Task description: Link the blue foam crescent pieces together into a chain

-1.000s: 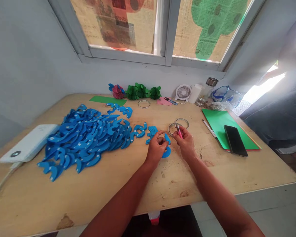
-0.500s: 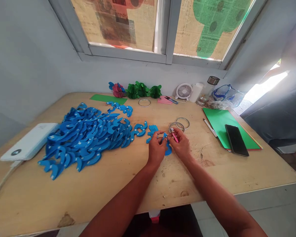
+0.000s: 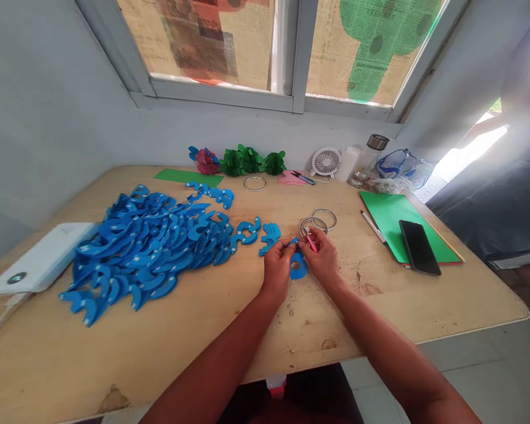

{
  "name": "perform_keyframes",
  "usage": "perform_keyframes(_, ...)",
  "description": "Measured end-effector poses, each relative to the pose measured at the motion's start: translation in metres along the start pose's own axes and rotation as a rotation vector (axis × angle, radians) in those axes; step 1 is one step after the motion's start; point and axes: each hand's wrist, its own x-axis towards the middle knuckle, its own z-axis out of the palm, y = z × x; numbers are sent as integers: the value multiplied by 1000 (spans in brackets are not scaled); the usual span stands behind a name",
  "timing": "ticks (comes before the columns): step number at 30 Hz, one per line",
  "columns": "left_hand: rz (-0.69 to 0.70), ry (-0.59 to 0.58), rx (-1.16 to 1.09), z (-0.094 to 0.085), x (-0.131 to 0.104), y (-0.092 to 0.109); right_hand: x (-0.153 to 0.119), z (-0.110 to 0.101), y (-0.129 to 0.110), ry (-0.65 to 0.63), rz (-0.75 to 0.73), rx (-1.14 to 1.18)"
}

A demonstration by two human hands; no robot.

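Observation:
My left hand (image 3: 277,265) pinches the left side of a curved blue paper piece (image 3: 294,241). Fingers closed, my right hand (image 3: 321,253) holds a pink tool (image 3: 311,242) with a white tip and touches the right side of the same piece. Below the fingertips, a blue ring-shaped paper (image 3: 299,273) shows between the hands. Just left of them lies a small stack of wavy blue pieces (image 3: 271,233), then a linked blue piece (image 3: 247,235). A large heap of blue curved pieces (image 3: 159,235) with white squares spreads over the table's left side.
Metal rings (image 3: 324,219) lie beyond my right hand. A white power bank (image 3: 42,256) is at far left. On the right are green sheets (image 3: 388,218), a phone (image 3: 419,247) and a pen (image 3: 373,227). Paper flowers (image 3: 251,160), a fan (image 3: 326,161) and a bottle (image 3: 368,160) stand behind.
The view has shifted slightly. My hands have moved a little apart, and more of the blue ring-shaped paper shows below the fingertips.

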Motion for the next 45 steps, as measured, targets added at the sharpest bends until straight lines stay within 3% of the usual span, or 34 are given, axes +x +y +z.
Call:
perform_keyframes(7,11,-3,-11,-1,0,2,2,0,5,-9,27,37)
perform_keyframes(13,108,-4,153,-2,0,4,5,-4,6,-66,0,29)
perform_keyframes(20,131,-46,285,-4,-1,3,6,-10,0,-153,-82,-55)
perform_keyframes(28,263,-102,510,-12,6,-4,6,-11,-1,-165,-93,-145)
perform_keyframes(34,392,-92,719,-12,4,2,4,-11,-2,-156,-101,-217)
perform_keyframes(45,388,-97,701,-11,3,4,2,-13,-5,-174,-131,-279)
